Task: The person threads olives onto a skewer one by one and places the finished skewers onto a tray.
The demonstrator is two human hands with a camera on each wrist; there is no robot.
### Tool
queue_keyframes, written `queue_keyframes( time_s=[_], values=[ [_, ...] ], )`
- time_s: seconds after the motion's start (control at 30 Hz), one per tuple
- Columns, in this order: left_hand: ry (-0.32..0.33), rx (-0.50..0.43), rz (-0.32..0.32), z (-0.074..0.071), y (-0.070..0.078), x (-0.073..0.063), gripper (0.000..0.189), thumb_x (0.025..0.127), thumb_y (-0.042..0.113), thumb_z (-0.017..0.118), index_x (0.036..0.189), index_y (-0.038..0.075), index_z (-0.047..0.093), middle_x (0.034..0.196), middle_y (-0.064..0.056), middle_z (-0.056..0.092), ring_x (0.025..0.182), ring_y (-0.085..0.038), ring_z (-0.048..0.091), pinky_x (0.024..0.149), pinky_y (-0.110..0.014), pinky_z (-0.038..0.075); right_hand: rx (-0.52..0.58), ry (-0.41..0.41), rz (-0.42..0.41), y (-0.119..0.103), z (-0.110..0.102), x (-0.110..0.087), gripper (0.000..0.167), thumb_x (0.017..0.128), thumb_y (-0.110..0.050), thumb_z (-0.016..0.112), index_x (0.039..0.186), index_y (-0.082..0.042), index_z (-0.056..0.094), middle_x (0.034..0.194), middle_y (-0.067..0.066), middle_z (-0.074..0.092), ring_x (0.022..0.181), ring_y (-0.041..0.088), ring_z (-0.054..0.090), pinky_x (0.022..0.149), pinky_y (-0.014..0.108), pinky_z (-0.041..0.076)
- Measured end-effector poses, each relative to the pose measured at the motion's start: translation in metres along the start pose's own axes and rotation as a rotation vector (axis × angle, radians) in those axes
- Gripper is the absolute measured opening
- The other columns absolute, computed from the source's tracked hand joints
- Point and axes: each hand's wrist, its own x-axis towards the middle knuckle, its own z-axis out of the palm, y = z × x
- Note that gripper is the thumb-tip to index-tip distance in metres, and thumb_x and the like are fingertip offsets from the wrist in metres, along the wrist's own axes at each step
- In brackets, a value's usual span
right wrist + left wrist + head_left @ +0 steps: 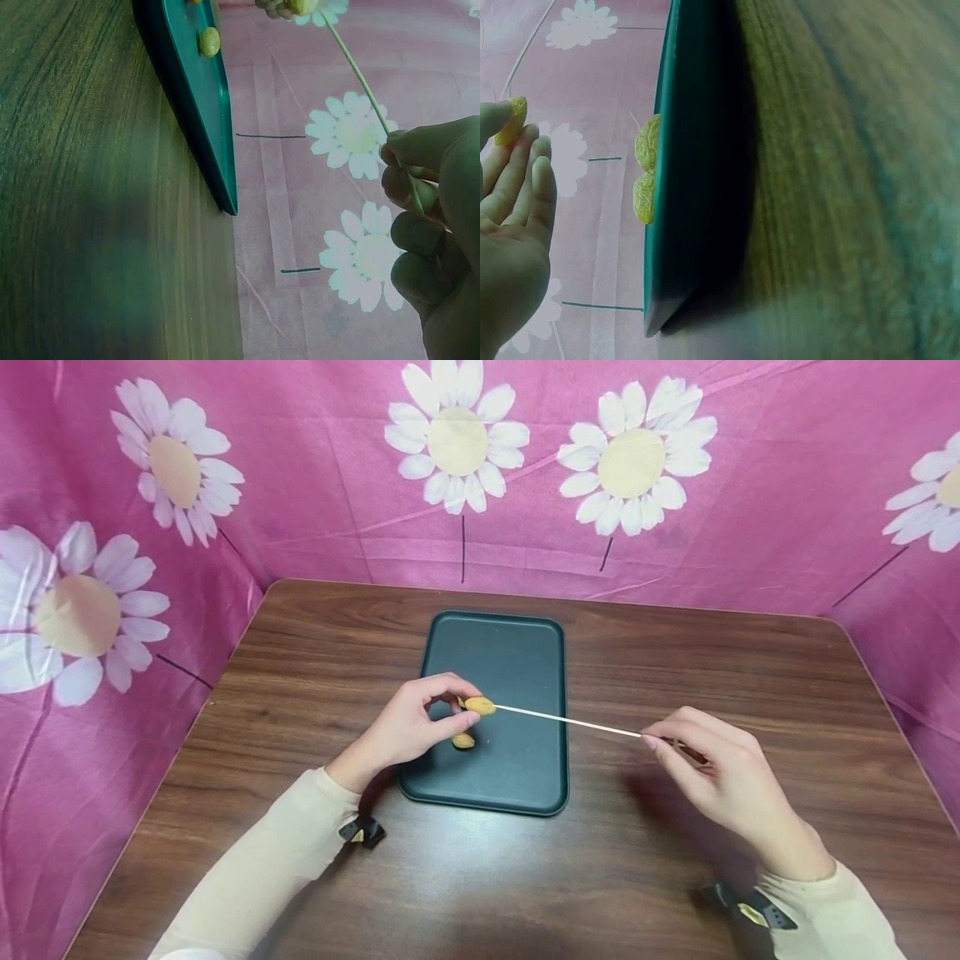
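My left hand [405,720] pinches a wrinkled golden-brown oval piece [481,705], like a candied date, between thumb and fingertips above the dark green tray [517,768]. From its right end runs a thin wooden skewer [568,720]. The skewer's other end is in the fingers of my right hand [723,768], right of the tray; the right wrist view shows the fingers curled round it. On the tray below the left hand lies a similar piece [463,741]. In the left wrist view, two such pieces [647,144] sit side by side; the left hand mostly hides one from the head view.
The tray lies on a brown wood-grain table [315,643]. Behind and at both sides hangs a pink cloth [315,468] with large white daisies. Both sleeves carry a dark strap device [362,832] near the wrist.
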Motion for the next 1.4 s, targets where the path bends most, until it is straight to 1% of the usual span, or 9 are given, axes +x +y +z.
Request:
queue_keyframes(
  time_s=[0.2,0.3,0.57,0.67,0.73,0.87,1.0,1.2,1.4],
  values=[
    [0.007,0.000,0.013,-0.0006,-0.0001,0.0000,0.018,0.096,0.006,0.080,0.114,0.007,0.079,0.108,-0.006,0.077,0.090,-0.015,0.065,0.086,-0.037,0.056,0.005,-0.003,0.005,0.0014,0.0004,-0.0001,0.048,0.112,-0.045,0.055,0.096,-0.007,0.079,0.085,-0.002,0.071,0.072,-0.007,0.047,0.058,0.016,0.036],
    [0.005,0.000,0.023,-0.0003,-0.0010,0.0005,0.018,0.097,0.006,0.080,0.114,0.006,0.078,0.108,-0.007,0.076,0.091,-0.015,0.065,0.086,-0.036,0.056,0.000,-0.006,0.000,0.0019,0.0001,0.0002,0.048,0.112,-0.045,0.055,0.096,-0.007,0.079,0.085,-0.003,0.070,0.071,-0.007,0.046,0.058,0.016,0.036],
    [-0.001,-0.013,0.030,0.0013,-0.0011,0.0015,0.019,0.096,0.005,0.080,0.115,0.006,0.078,0.108,-0.006,0.076,0.091,-0.015,0.066,0.086,-0.046,0.058,-0.013,-0.010,-0.008,0.0009,-0.0019,0.0022,0.048,0.112,-0.047,0.054,0.095,-0.010,0.079,0.084,-0.003,0.069,0.068,-0.008,0.043,0.058,0.012,0.035],
    [0.006,-0.014,0.038,0.0014,-0.0001,0.0013,0.019,0.096,0.005,0.081,0.114,0.006,0.078,0.108,-0.006,0.077,0.091,-0.015,0.066,0.084,-0.046,0.058,-0.012,-0.004,-0.006,0.0002,-0.0026,0.0029,0.047,0.112,-0.046,0.055,0.096,-0.010,0.079,0.084,-0.003,0.070,0.068,-0.008,0.043,0.058,0.012,0.035],
    [0.011,-0.016,0.041,0.0013,0.0003,0.0012,0.019,0.095,0.005,0.081,0.114,0.006,0.078,0.108,-0.006,0.077,0.091,-0.016,0.066,0.085,-0.045,0.058,-0.011,0.002,-0.006,-0.0002,-0.0031,0.0032,0.047,0.112,-0.046,0.055,0.096,-0.009,0.079,0.084,-0.003,0.070,0.068,-0.008,0.043,0.058,0.012,0.035],
    [0.018,-0.017,0.041,0.0013,-0.0003,0.0011,0.019,0.095,0.004,0.081,0.114,0.006,0.078,0.108,-0.006,0.076,0.091,-0.016,0.066,0.084,-0.044,0.058,-0.010,0.011,-0.002,-0.0006,-0.0037,0.0031,0.048,0.112,-0.046,0.055,0.096,-0.009,0.079,0.083,-0.003,0.069,0.067,-0.008,0.042,0.059,0.010,0.034],
    [0.021,-0.016,0.043,0.0014,-0.0011,0.0012,0.019,0.095,0.004,0.080,0.114,0.006,0.078,0.107,-0.006,0.076,0.091,-0.015,0.066,0.082,-0.047,0.057,-0.013,0.001,-0.001,-0.0002,-0.0038,0.0029,0.048,0.112,-0.047,0.054,0.096,-0.009,0.079,0.083,-0.003,0.069,0.066,-0.009,0.041,0.059,0.009,0.033],
    [0.014,-0.018,0.051,0.0017,-0.0013,0.0015,0.019,0.095,0.004,0.080,0.114,0.006,0.078,0.108,-0.006,0.076,0.091,-0.015,0.066,0.083,-0.051,0.058,-0.028,-0.003,-0.012,0.0006,-0.0035,0.0031,0.049,0.113,-0.047,0.054,0.095,-0.009,0.079,0.083,-0.004,0.069,0.066,-0.009,0.041,0.058,0.011,0.033],
    [-0.004,-0.031,0.048,0.0013,0.0001,0.0010,0.020,0.095,0.004,0.080,0.115,0.007,0.078,0.109,-0.005,0.076,0.092,-0.015,0.066,0.083,-0.052,0.057,-0.029,-0.004,-0.039,0.0008,-0.0044,0.0051,0.047,0.113,-0.044,0.054,0.094,-0.009,0.079,0.083,-0.004,0.070,0.067,-0.008,0.044,0.057,0.011,0.035]
  ],
)
